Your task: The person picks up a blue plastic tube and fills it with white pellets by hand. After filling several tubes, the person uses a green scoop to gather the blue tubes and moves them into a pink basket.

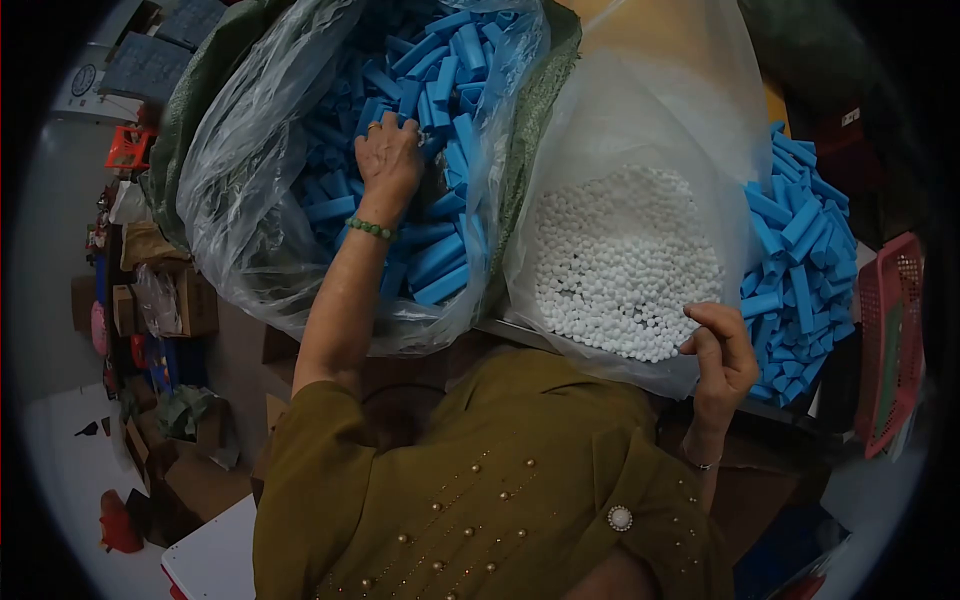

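My left hand (390, 160), a ring on one finger and a green bead bracelet at the wrist, reaches down into a large heap of blue tube-like pieces (440, 265). Its fingers are bent and closed in among the pieces; the fingertips are hidden, so what they grip cannot be made out. At the near right edge of a pile of small white balls (630, 250) is my right hand (722, 360). Its thumb and forefinger are curved with a gap between their tips, and nothing shows in them. The balls lie on a clear plastic bag (660, 110).
A clear liner (240, 200) inside a green woven sack (525, 150) surrounds the blue heap. More blue pieces (800, 260) are piled at the right, beside a pink basket (890, 340). Cardboard boxes (195, 300) and a red crate (130, 147) stand at the left.
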`<action>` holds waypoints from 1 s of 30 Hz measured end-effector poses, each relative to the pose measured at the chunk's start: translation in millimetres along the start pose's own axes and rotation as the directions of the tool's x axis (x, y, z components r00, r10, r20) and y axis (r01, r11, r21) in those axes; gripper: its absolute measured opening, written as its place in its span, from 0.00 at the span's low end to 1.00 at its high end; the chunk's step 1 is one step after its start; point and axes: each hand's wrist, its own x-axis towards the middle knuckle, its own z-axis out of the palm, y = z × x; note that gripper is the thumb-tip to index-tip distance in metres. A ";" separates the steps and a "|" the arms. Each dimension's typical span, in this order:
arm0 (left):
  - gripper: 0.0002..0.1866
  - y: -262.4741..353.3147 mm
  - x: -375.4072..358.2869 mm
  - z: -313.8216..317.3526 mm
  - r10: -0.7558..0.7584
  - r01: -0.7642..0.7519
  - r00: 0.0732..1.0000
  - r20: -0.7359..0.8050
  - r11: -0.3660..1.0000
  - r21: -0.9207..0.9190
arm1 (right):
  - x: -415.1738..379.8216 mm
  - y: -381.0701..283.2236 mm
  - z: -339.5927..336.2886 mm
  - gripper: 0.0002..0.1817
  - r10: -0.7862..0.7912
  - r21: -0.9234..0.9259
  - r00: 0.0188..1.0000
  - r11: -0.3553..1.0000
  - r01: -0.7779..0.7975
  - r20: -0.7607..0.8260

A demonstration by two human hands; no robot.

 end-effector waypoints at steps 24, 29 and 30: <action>0.33 150.4 -80.6 -91.3 0.571 -0.406 0.810 -0.134 0.381 -0.831 | 2.0 21.3 -0.2 0.12 0.284 -0.222 0.924 0.947 -0.230 0.257; 0.41 158.5 -90.6 -46.7 0.505 -0.386 0.862 0.044 0.711 -0.588 | -15.5 54.7 0.9 0.13 0.194 -0.820 0.958 0.568 0.064 0.210; 0.41 160.9 -91.0 -43.7 0.521 -0.411 0.853 0.041 0.717 -0.563 | -17.8 60.2 3.9 0.11 0.230 -0.876 0.950 0.475 0.078 0.209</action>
